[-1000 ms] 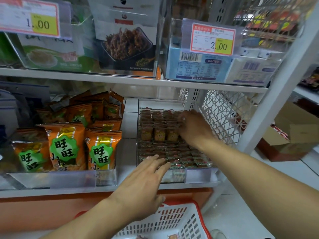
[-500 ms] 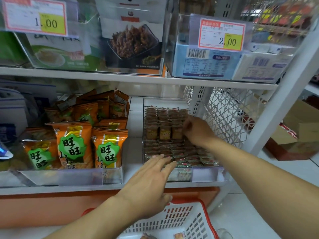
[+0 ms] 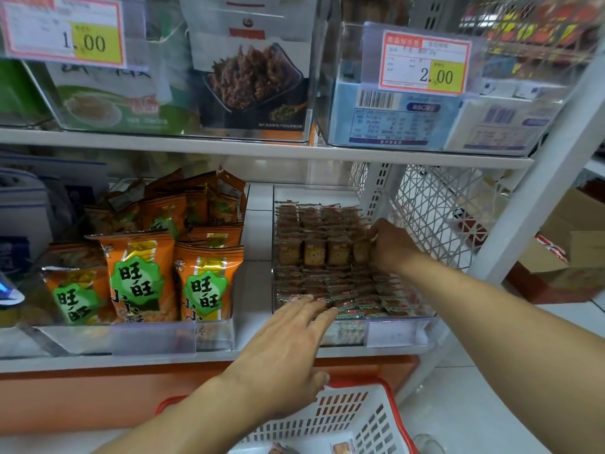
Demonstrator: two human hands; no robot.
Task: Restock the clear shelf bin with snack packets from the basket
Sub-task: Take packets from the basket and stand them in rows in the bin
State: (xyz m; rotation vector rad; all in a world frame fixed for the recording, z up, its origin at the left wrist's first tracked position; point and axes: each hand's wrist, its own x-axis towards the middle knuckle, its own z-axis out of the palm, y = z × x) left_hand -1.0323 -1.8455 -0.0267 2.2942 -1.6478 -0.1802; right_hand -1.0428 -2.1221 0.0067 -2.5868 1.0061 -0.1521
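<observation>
Clear bin nearly full; both hands were tidying packets inside.
Right hand (image 3: 389,245) curled round an upright snack packet (image 3: 361,252) at the bin's (image 3: 399,334) right side, while the left hand (image 3: 288,352) lay flat, fingers straight, on the front rows. Next, probably, a reach into the basket (image 3: 370,417) below. Against the earlier frames, little had shifted.

Basket (image 3: 343,417): cut by bottom edge; contents mostly out of view. Left hand (image 3: 281,352): covers clear bin's (image 3: 399,334) front-left corner packets. Right hand (image 3: 389,244): fingertips hidden among upright packets (image 3: 314,252); grip unclear. Price label (image 3: 425,62): small print unreadable.
</observation>
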